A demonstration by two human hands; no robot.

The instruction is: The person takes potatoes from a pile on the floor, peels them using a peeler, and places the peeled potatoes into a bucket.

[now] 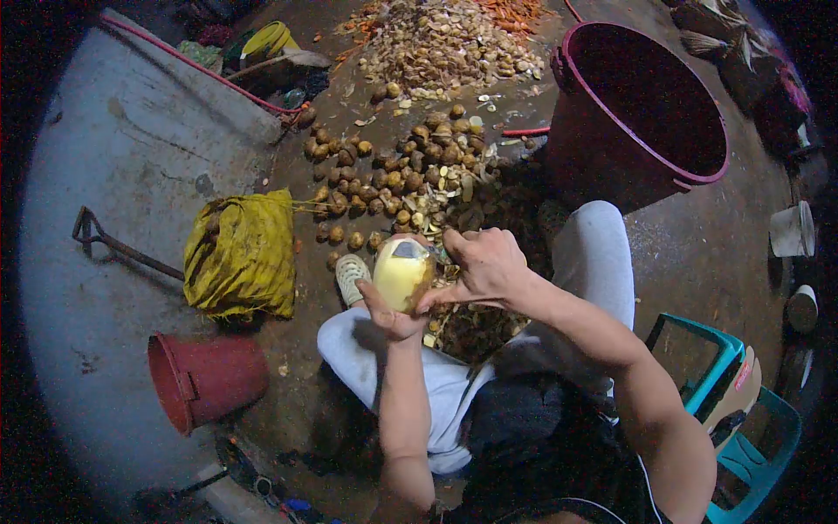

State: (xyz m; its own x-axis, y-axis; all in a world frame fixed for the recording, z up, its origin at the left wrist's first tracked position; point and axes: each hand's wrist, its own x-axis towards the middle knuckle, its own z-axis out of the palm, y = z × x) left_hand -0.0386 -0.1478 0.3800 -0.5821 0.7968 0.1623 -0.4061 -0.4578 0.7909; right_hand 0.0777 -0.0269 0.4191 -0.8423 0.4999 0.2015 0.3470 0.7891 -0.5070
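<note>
My left hand (394, 320) cups a large, partly peeled root vegetable (397, 281) from below. Its flesh is pale yellow, and brown skin remains on the side toward my right hand. A short grey blade (408, 251), seemingly a knife's, lies against the upper part of it. My right hand (484, 266) is closed beside the vegetable, fingers curled and thumb stretched to its lower edge; the knife's handle is hidden in the grip. Beyond my hands, many round brown unpeeled vegetables (393, 179) lie on the floor. Peelings (476, 332) are heaped between my legs.
A big dark-red tub (602, 131) stands at right front. To the left are a yellow sack (240, 253), a red bucket (209, 375) and a tool handle (131, 249). A heap of peelings (445, 52) lies at the back. A teal plastic chair (759, 463) stands at lower right.
</note>
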